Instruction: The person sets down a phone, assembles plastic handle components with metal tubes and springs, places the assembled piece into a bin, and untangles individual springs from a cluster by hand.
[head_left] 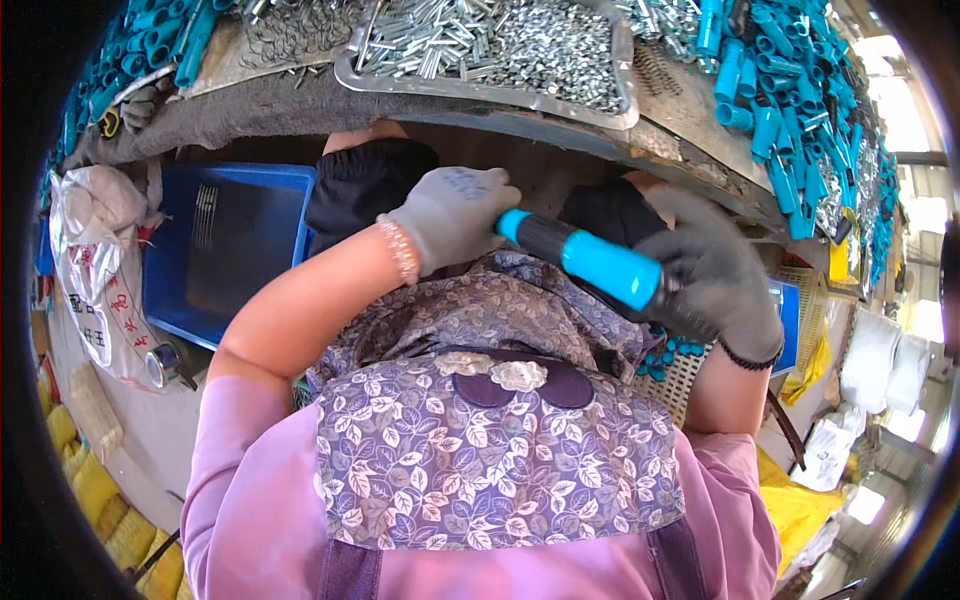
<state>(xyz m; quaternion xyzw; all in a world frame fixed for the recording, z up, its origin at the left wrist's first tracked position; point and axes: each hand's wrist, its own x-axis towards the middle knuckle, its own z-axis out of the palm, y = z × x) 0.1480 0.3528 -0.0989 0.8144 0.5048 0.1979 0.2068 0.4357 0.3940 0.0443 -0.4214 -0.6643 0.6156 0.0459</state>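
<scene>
A teal and black cylindrical tool handle (pixel 612 270) lies slantwise in front of my lap, its wide end toward the right. My left hand (pixel 455 215), in a light grey glove, is closed round its narrower end. Against the wide end is my right hand (pixel 715 270), in a darker grey glove; motion blurs it, and whether its fingers grip the black end piece cannot be made out. Beyond both hands, the workbench carries a metal tray (pixel 490 100) heaped with small silvery metal pins and short pieces.
Teal plastic tubes (pixel 775 90) are piled at the bench's right, and more teal tubes (pixel 150 45) at its left. Dark springs (pixel 300 35) lie left of the tray. A blue bin (pixel 230 250) stands at my left. Below my right arm, a cream basket (pixel 682 385) contains teal parts.
</scene>
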